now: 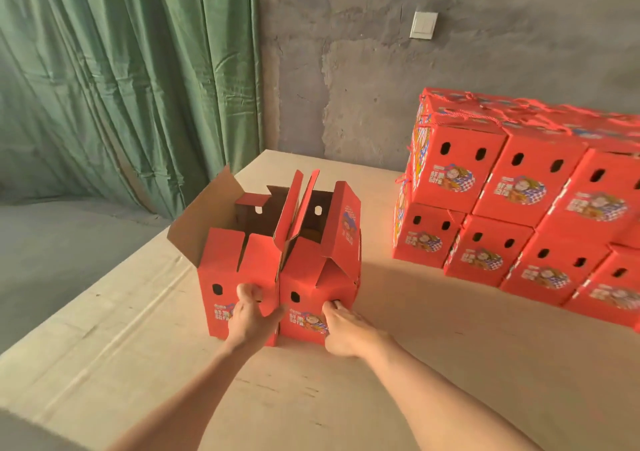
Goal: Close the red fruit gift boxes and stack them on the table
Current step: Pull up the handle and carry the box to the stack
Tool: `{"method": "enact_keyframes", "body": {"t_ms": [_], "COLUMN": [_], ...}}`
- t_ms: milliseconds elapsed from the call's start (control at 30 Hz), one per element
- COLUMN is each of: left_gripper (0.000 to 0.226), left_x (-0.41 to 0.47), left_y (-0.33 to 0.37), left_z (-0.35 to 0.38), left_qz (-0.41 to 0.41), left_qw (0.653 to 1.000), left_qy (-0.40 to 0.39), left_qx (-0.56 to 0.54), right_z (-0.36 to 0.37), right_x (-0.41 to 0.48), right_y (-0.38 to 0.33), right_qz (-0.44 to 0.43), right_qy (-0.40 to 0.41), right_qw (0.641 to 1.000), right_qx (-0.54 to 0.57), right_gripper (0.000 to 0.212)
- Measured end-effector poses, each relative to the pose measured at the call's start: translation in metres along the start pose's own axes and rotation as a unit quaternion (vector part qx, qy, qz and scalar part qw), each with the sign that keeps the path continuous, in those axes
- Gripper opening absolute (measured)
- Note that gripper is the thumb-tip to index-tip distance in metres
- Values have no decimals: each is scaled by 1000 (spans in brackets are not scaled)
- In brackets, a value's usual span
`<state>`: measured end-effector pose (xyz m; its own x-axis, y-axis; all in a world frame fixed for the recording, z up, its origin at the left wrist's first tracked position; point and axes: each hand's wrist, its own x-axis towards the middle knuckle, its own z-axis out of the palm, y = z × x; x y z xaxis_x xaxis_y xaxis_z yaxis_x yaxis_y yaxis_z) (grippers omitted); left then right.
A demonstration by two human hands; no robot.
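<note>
Two red fruit gift boxes stand side by side at the table's left middle, both with top flaps up. My left hand (250, 315) grips the left open box (225, 263) at a hole in its front face, fingers hooked in. My right hand (343, 329) hooks a finger into a front hole of the right open box (322, 277). A stack of closed red boxes (519, 208) with red cord handles stands two layers high at the right.
The table (450, 364) is covered with tan cardboard sheets. A green curtain (121, 69) hangs behind on the left and a rough concrete wall (346, 69) with a light switch (423, 25) stands behind the stack.
</note>
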<state>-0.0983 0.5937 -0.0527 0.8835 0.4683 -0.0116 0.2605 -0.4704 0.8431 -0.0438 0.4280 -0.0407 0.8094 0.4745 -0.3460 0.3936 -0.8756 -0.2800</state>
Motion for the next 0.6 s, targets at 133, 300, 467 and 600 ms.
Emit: {"method": "enact_keyframes", "body": {"t_ms": [133,300,467,600], "left_gripper": [54,68,62,43], "left_x": [-55,-84,-69,-57], "left_y": [-4,12,25,16], "left_z": [6,33,33,22], "left_qz": [9,-59,-96,-98], "left_qw": [1000,990,985,984], "left_qy": [28,100,129,138], "left_qx": [-5,-85,-54,-64], "right_z": [29,47,27,23], "right_x": [-45,-67,-64,-77], "right_y": [2,-6,9,49], "right_qz": [7,-6,39,61], "right_qy": [69,225,217,260], "right_qw": [996,929,940,937], "right_qx": [61,293,260,224], "right_gripper": [47,24,8,18]}}
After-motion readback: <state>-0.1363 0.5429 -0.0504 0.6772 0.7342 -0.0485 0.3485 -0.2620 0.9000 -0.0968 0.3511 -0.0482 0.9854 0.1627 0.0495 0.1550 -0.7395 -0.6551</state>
